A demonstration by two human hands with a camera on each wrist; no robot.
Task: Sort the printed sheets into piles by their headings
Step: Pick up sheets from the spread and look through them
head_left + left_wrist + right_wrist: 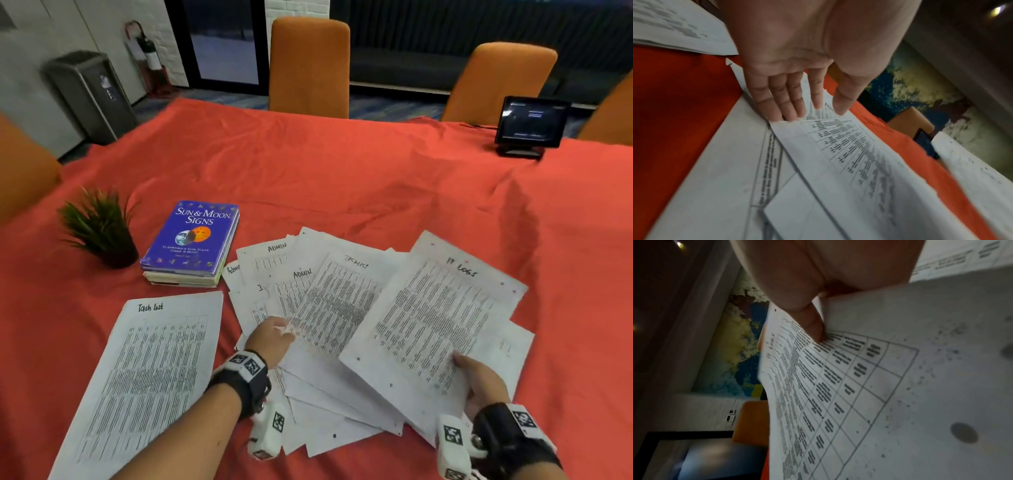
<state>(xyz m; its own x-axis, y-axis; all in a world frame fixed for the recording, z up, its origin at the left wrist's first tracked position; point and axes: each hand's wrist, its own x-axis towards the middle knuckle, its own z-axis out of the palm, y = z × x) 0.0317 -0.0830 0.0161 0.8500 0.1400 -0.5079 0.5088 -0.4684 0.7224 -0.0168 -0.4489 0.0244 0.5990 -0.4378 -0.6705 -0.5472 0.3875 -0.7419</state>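
A fanned heap of printed sheets [318, 387] lies on the red cloth, with headings "Admin" and "Task List" showing. One sheet headed "Task List" [150, 373] lies alone at the left. My right hand [479, 383] pinches the sheet headed "IT Logs" [431, 318] by its near edge, thumb [813, 324] on top, lifting it off the heap. My left hand [270, 339] reaches over the heap with straight fingers [785, 104], their tips at the edge of a raised "Task List" sheet [339, 305] [849, 154].
A purple book [191, 236] on a small stack and a potted plant [99, 229] stand left of the heap. A small screen [529, 123] sits at the far right of the table [342, 178]. Orange chairs [308, 65] line the far side.
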